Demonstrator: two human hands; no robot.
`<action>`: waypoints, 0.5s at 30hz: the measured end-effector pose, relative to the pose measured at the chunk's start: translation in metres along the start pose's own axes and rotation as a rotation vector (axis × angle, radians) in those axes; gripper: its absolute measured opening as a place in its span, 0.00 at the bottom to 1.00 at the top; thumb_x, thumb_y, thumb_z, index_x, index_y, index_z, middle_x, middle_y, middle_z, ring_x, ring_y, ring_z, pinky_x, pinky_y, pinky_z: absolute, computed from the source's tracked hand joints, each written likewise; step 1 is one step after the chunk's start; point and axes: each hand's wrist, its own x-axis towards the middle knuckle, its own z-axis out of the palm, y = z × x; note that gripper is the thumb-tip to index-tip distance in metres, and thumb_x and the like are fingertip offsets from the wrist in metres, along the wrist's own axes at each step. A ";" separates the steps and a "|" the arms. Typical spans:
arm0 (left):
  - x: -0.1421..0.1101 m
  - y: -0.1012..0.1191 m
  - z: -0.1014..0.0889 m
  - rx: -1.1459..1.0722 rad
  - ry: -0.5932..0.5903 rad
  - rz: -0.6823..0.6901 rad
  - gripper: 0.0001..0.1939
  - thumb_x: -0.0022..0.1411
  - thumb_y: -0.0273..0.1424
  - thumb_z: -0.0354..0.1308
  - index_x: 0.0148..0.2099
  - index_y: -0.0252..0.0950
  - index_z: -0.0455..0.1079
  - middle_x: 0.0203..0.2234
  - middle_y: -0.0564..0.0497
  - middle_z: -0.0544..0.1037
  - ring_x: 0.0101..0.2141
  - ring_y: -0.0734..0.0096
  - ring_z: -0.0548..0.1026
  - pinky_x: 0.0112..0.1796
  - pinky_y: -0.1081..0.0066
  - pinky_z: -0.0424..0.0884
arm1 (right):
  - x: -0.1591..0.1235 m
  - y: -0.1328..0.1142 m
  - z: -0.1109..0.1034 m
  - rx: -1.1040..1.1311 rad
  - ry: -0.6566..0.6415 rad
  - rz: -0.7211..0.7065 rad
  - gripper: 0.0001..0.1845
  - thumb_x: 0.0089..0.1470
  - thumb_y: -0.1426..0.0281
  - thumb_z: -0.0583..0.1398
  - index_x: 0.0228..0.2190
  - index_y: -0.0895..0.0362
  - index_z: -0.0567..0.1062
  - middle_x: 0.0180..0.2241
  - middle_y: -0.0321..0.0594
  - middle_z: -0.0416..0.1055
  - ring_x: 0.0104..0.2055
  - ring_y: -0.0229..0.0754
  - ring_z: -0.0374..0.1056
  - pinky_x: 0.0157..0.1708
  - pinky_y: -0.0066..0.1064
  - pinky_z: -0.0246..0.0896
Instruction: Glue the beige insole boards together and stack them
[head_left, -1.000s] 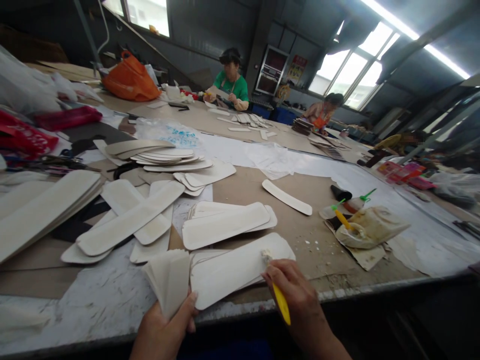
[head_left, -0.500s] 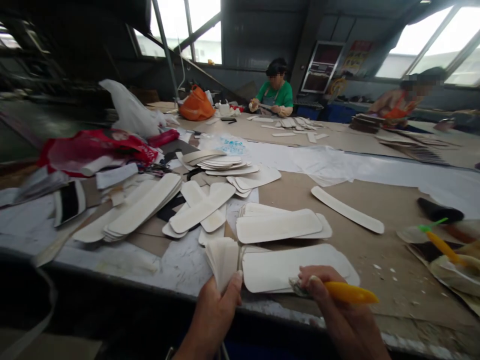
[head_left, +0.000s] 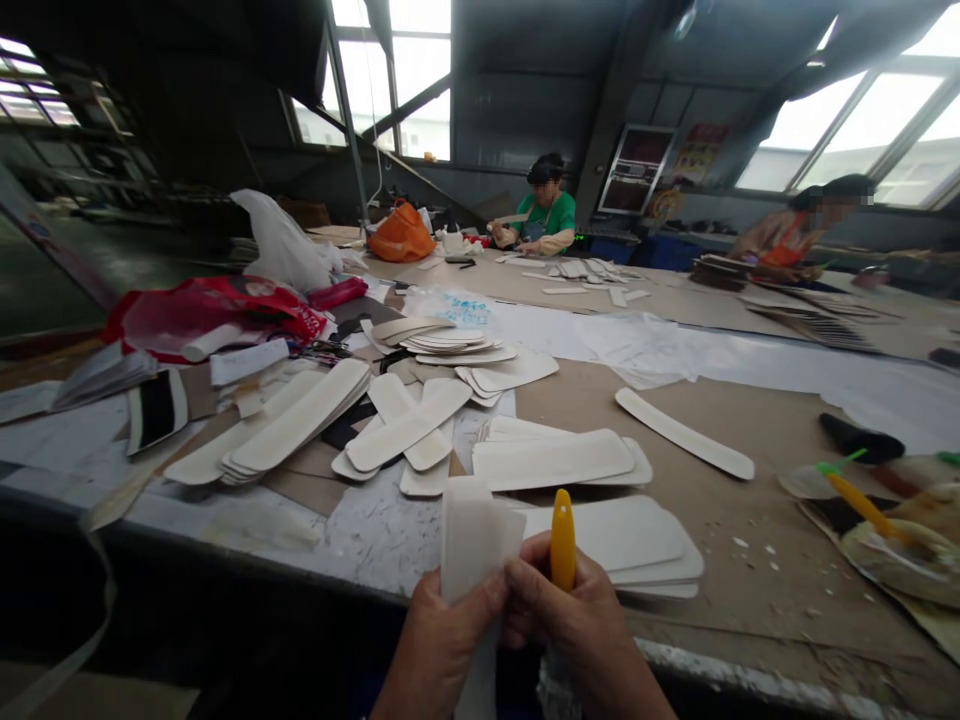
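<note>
A bundle of off-white strips (head_left: 471, 530) stands upright in my left hand (head_left: 450, 620), the thumb pressed over its front. My right hand (head_left: 574, 620) grips a glue brush (head_left: 562, 540) by its yellow handle, which points up, while the bristle end hangs low and blurred beneath the hand. The right fingertips touch the strips' right edge beside my left thumb. Behind my hands lies a stack of white rounded panels (head_left: 645, 540), partly hidden. Another stack of such panels (head_left: 555, 458) sits just beyond it.
More white panels (head_left: 300, 420) lie piled at the left. One curved strip (head_left: 682, 432) rests on brown board. At right stand a glue container (head_left: 907, 550) with a yellow-handled tool and a black cone-shaped object (head_left: 859, 438). Two co-workers sit across the table, one in a green shirt (head_left: 555, 215).
My right hand has moved left from the panel stack to the strips, turning the brush handle upright. My left hand has raised and turned the strips. The view swung left.
</note>
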 end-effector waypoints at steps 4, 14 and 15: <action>0.002 -0.009 0.001 0.047 0.059 0.021 0.25 0.37 0.42 0.69 0.33 0.27 0.74 0.20 0.46 0.77 0.22 0.67 0.72 0.26 0.71 0.68 | -0.004 -0.004 -0.004 0.028 0.059 0.030 0.19 0.42 0.58 0.65 0.25 0.57 0.64 0.16 0.27 0.61 0.17 0.31 0.58 0.18 0.25 0.57; -0.008 -0.053 0.009 0.169 -0.008 0.067 0.25 0.39 0.51 0.64 0.26 0.31 0.74 0.19 0.47 0.76 0.23 0.65 0.72 0.27 0.71 0.67 | -0.025 0.015 -0.041 -0.188 0.300 -0.043 0.19 0.44 0.53 0.63 0.24 0.58 0.69 0.17 0.33 0.65 0.20 0.36 0.62 0.21 0.27 0.58; -0.011 -0.056 0.007 0.181 -0.037 0.044 0.26 0.39 0.52 0.63 0.26 0.32 0.75 0.18 0.46 0.76 0.23 0.65 0.72 0.26 0.71 0.66 | -0.029 0.011 -0.049 -0.168 0.338 -0.025 0.19 0.43 0.54 0.63 0.24 0.57 0.70 0.19 0.35 0.66 0.21 0.38 0.63 0.21 0.28 0.59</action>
